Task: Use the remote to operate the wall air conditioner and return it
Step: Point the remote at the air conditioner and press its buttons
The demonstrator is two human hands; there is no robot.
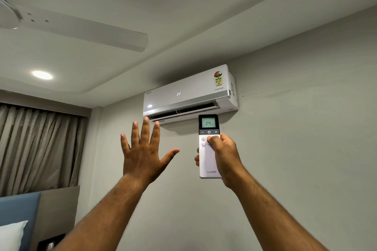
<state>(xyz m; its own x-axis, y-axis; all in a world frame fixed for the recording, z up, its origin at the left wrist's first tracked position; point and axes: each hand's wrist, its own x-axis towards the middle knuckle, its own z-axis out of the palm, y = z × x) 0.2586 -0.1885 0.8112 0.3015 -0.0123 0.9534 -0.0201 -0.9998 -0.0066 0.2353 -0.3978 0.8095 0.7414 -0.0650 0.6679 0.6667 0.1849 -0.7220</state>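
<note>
A white wall air conditioner (189, 92) hangs high on the grey wall, its front showing 24 and its bottom flap open. My right hand (223, 154) grips a white remote (209, 161) held upright just below the unit, thumb resting on the buttons under the dark top panel. The remote's screen reads 24. My left hand (142, 152) is raised beside it, palm toward the unit, fingers spread and holding nothing; its fingertips overlap the unit's lower left edge in the view.
A white ceiling fan blade (85, 33) reaches across the upper left, with a lit round ceiling light (42, 75) below it. Grey curtains (38, 146) hang at left. A blue headboard (19, 208) and white pillow (11, 234) sit in the bottom left corner.
</note>
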